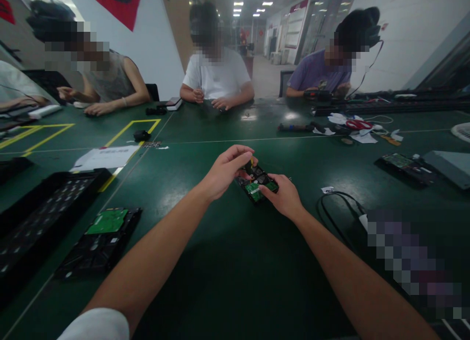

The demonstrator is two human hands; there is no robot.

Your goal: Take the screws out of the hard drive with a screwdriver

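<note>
In the middle of the table, a black hard drive (252, 190) with a green circuit board on its upper face is tilted in my right hand (283, 194). The thumb of that hand lies over the board's near side, and the fingers wrap the right edge. My left hand (231, 167) is above the drive's far left part, its thumb and fingers pinched on a small black and yellow tool (249, 167). Its lower end is hidden, so I cannot tell whether it touches the drive. Another hard drive (106, 232), green board up, lies left of my left forearm.
A black tray (47, 212) and a white paper (105, 157) are on the left. To the right lie a third drive (402, 164), a grey box (451, 166) and a black cable (340, 195). Several people sit across the table (205, 134), near scattered papers (363, 135).
</note>
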